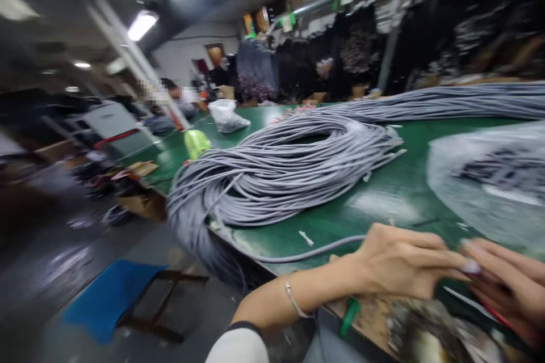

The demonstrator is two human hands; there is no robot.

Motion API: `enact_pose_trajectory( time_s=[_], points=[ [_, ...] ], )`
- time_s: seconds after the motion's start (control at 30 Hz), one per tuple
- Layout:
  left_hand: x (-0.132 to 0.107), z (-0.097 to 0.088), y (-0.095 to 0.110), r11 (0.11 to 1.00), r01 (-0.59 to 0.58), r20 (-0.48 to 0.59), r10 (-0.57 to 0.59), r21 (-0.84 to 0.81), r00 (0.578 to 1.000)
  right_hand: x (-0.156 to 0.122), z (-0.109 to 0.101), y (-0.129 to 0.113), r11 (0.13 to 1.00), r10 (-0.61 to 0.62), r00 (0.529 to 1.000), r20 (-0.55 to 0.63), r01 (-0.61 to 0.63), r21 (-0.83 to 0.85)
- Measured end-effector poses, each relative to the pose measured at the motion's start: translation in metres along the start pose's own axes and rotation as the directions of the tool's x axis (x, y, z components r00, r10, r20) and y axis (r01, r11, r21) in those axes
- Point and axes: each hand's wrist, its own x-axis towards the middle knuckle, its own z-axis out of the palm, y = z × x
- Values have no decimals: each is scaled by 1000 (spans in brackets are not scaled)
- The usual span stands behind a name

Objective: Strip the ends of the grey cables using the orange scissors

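L hand [404,261]: closed, fingers bent & pointing to 3 o'clock; prob. gripping the single slim round grey cable [315,252], which goes out of sight behind the palm. (Clock centred on this hand, 12 = top of view.)
R hand [508,289]: at 3, tips right by the L ones; fingers curled, blurred, can't tell what's gripped.
Small whitish piece [471,266]: at the fingertips where the hands meet; too blurred to ID or to say which hand has it.
Cable lie: leaves L hand at 9, dips a bit by the near table edge, then bends up twd 10. Long axis by the hand approx. 9-to-3, in line w/ both hands. L hand is nearer, sitting btwn the visible length & R hand; that end is hidden.
Thin red strip [498,316]: at 4, just under R hand.
Bright green plastic clip-like bit [349,316]: at 7-8, near the forearm.
Big clear plastic bag w/ dark pcs inside [451,198]: at 2, near R hand.
Thick looped coil of grey cables [293,170]: at 10, on the glossy green tabletop [395,204]; part hangs over the edge at 9.
Blue-topped stool [113,298]: floor, just under 9, well apart.
Long straight run of grey cables [460,103]: at 1, far side of tabletop.
Dark hanging bundles [310,62]: 11 to 2, at the back.
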Motion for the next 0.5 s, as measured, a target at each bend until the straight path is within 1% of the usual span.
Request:
enact_pose_trajectory(
  time_s=[0.03, 0.07, 0.1, 0.13, 0.17, 0.2, 0.23, 0.27, 0.3, 0.33, 0.37, 0.43, 0.5],
  points=[
    [1, -1, 1, 997, 27, -37, -29, -69, 999, -5, 0, -3, 1000, -16, 999, -39, 16, 11],
    [3, -2, 1, 989, 80, -83, -91, -127, 992, -9, 1, -6, 996, -85, 994, -66, 86, 16],
    [5, -3, 1, 977, 142, -90, -158, -161, 983, -12, 4, -8, 988, -154, 987, -36, 154, -8],
    [6, -4, 0, 965, 204, -75, -219, -163, 973, -13, 6, -11, 959, -276, 961, -16, 274, -71],
    [8, -5, 0, 959, 251, -49, -260, -134, 964, -14, 9, -12, 901, -402, 916, 23, 400, -166],
    [8, -5, -1, 960, 267, -21, -270, -90, 963, -15, 12, -14, 825, -504, 862, 58, 501, -263],
    [9, -6, -1, 966, 254, 6, -254, -55, 967, -15, 14, -14, 760, -575, 817, 42, 552, -342],
    [9, -6, -1, 972, 232, 25, -231, -35, 973, -14, 16, -15, 713, -625, 781, 15, 578, -396],
    [8, -5, 0, 976, 214, 35, -212, -36, 977, -15, 16, -15, 695, -651, 759, -18, 586, -416],
    [8, -5, 0, 976, 211, 37, -209, -56, 977, -15, 16, -15, 705, -657, 751, -64, 584, -402],
    [9, -5, 1, 970, 226, 31, -224, -87, 974, -15, 15, -16, 734, -647, 754, -115, 574, -364],
    [10, -6, 2, 943, 290, 26, -290, -166, 957, -16, 13, -17, 794, -599, 777, -193, 547, -264],
    [11, -7, 2, 914, 334, 59, -330, -232, 942, -15, 11, -17, 825, -561, 804, -197, 523, -213]
  ],
)
